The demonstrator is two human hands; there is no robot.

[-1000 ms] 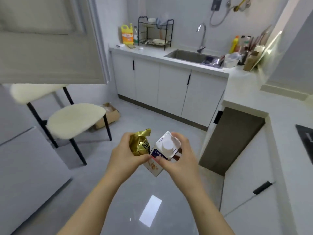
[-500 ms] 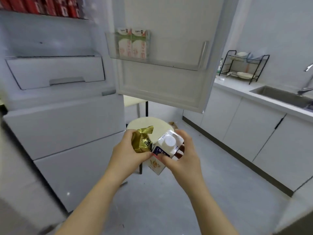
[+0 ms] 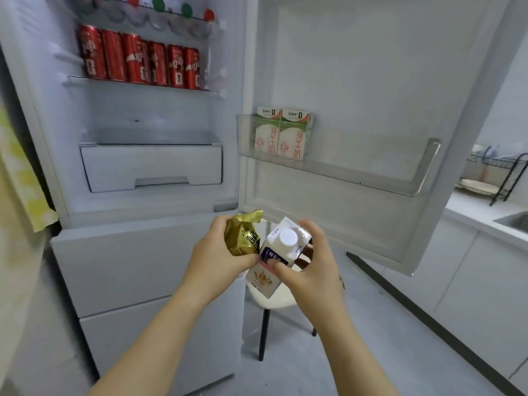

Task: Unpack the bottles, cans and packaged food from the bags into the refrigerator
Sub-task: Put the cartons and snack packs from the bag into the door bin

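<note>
Head view faces the open refrigerator [image 3: 137,267], its door [image 3: 371,67] swung out to the right. A white crisper drawer [image 3: 151,167] sits low in the compartment. Six red cans [image 3: 137,60] stand in a row on the shelf above it. The clear door bin [image 3: 371,172] holds two milk cartons [image 3: 281,132] upright at its left end. Below the door, in front of the fridge, the right hand [image 3: 311,267] curls round a white-capped carton [image 3: 281,247], thumb on its front. The left hand [image 3: 217,261] grips a gold foil packet [image 3: 243,235] that touches the carton.
</note>
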